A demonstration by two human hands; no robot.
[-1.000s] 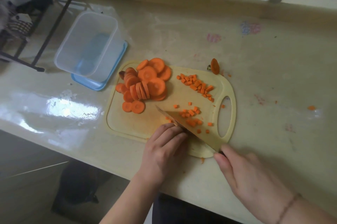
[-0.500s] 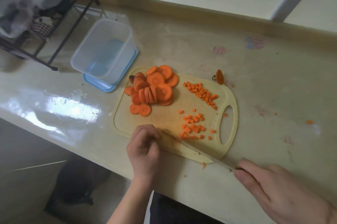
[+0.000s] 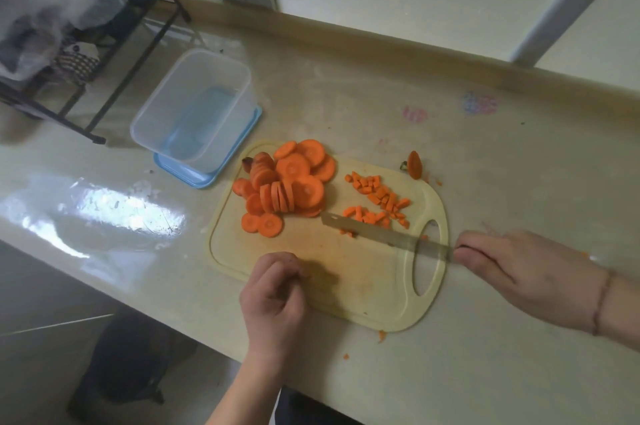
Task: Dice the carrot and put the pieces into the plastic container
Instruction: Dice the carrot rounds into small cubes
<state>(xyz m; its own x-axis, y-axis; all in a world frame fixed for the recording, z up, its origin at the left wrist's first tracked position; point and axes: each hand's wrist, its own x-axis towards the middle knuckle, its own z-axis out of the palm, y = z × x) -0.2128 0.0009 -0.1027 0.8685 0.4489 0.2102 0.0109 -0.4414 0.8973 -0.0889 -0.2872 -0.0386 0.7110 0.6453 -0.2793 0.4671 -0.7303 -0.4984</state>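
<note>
Many carrot rounds (image 3: 287, 184) are heaped on the far left of the cutting board (image 3: 363, 286), with diced pieces (image 3: 379, 197) spread to their right. The knife (image 3: 377, 236) is held flat across the board by the right hand (image 3: 526, 274), fingers clamped on the handle. The left hand (image 3: 273, 296) is curled loosely over the board's near edge, nothing visibly gripped. The plastic container (image 3: 194, 106) is seated on a blue lid (image 3: 207, 175), left of the board. One carrot end (image 3: 414, 165) is seen on the counter (image 3: 502, 165).
</note>
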